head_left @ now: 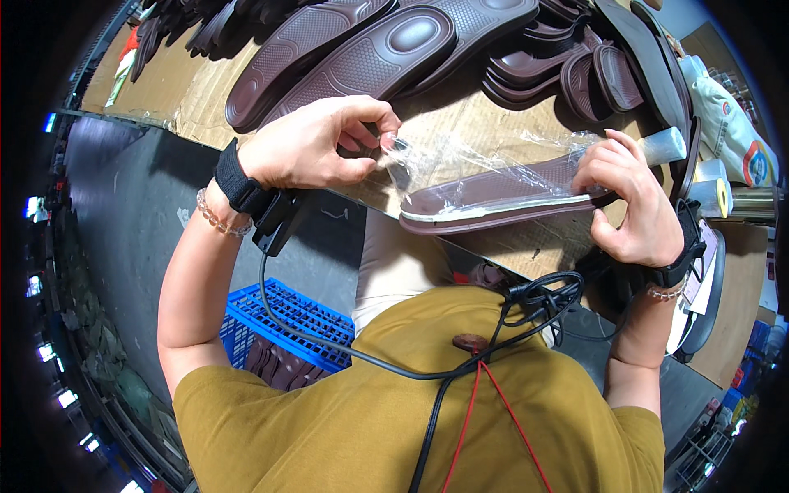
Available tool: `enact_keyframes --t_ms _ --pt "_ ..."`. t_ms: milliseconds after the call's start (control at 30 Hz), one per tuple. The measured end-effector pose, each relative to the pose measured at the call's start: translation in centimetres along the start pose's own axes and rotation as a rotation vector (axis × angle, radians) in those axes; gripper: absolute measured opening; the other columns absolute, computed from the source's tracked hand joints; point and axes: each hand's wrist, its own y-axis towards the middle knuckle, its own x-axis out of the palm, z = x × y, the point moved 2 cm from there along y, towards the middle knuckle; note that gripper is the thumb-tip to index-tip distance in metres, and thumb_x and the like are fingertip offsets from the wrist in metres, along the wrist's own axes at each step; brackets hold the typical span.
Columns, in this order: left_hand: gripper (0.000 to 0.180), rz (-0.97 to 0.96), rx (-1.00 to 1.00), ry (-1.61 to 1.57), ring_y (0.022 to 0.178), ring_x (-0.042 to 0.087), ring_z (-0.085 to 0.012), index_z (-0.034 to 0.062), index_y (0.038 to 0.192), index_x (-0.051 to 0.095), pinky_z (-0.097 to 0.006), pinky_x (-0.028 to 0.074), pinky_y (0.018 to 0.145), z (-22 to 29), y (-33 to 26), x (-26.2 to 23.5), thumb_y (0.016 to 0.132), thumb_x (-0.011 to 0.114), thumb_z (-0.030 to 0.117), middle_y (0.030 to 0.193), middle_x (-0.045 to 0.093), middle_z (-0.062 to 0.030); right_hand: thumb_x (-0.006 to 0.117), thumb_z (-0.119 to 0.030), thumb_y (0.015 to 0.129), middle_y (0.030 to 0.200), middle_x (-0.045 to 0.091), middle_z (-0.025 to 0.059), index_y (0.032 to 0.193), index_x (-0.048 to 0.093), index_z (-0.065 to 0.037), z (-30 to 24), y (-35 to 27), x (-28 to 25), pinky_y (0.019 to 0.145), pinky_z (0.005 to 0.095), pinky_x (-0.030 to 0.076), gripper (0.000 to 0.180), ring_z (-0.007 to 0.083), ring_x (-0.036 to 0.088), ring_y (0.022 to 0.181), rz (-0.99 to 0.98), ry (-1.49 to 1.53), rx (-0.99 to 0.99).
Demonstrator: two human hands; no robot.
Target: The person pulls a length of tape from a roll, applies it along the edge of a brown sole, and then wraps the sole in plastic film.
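Observation:
My left hand [329,141] is closed, thumb and fingertips pinching the end of a crumpled sheet of clear plastic film [460,168]. The film stretches rightward over a dark brown shoe sole [493,195] with a whitish strip along its near side edge. The sole lies lengthwise over the cardboard-covered table near its front edge. My right hand [629,193] is curled around the sole's right end, fingers above and thumb below. From behind those fingers sticks a roll of clear film [664,146]; how firmly the hand grips the roll is hidden.
Large brown soles [362,70] lie stacked at the back, with curved brown pieces [567,70] to their right. More film rolls [711,195] and a white bag [731,123] stand at right. Below the table sits a blue crate [288,316]. Black cables [403,374] cross my front.

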Motion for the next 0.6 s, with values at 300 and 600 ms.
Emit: enact_keyframes --t_ms 300,600 --pt "0.039 0.026 -0.074 -0.150 0.119 0.058 -0.0231 0.0036 0.109 0.066 -0.037 0.046 0.101 3.4 0.4 0.4 0.086 0.069 0.035 0.144 0.051 -0.0137 0.059 -0.006 0.063 0.087 0.058 0.0113 0.090 0.061 -0.004 -0.1 0.1 0.0 0.116 0.0501 0.034 0.027 0.0314 0.061 0.093 0.014 -0.016 -0.005" --pt "0.021 0.047 0.063 0.239 0.126 0.055 -0.0308 0.0040 0.087 0.065 -0.042 0.043 0.108 2.9 2.1 0.4 0.082 0.077 0.021 0.134 0.061 -0.0159 0.058 -0.005 0.063 0.088 0.058 0.0104 0.090 0.061 -0.004 -0.1 0.0 0.0 0.115 0.0490 0.035 0.027 0.0307 0.060 0.099 0.019 -0.010 -0.024"
